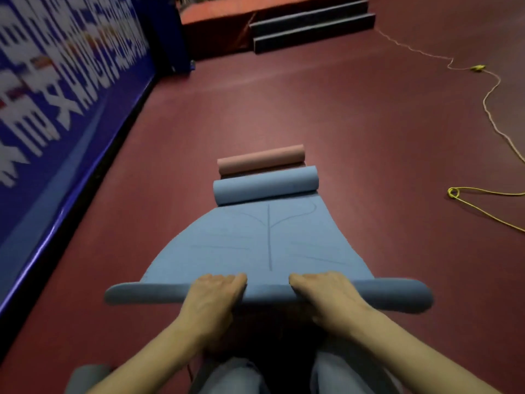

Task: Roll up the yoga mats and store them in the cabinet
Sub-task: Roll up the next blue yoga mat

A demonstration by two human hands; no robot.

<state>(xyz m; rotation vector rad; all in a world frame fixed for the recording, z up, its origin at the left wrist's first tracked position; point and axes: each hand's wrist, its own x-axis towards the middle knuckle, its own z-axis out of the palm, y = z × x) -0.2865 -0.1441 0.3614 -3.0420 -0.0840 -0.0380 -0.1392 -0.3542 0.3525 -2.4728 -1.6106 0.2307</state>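
A blue yoga mat [267, 237] lies on the dark red floor in front of me, with line markings on its flat part. Its near end is curled into a thin roll [142, 292] and its far end forms a thicker roll [265, 185]. My left hand [213, 297] and my right hand [326, 297] press on the near roll, fingers curled over its top. Just beyond the blue mat lies a fully rolled pink mat [261, 160]. No cabinet is in view.
A blue banner wall [56, 109] runs along the left. Dark steps [312, 27] and a red platform stand at the far end. A white cord [488, 103] and a yellow cord [468, 200] trail over the floor on the right.
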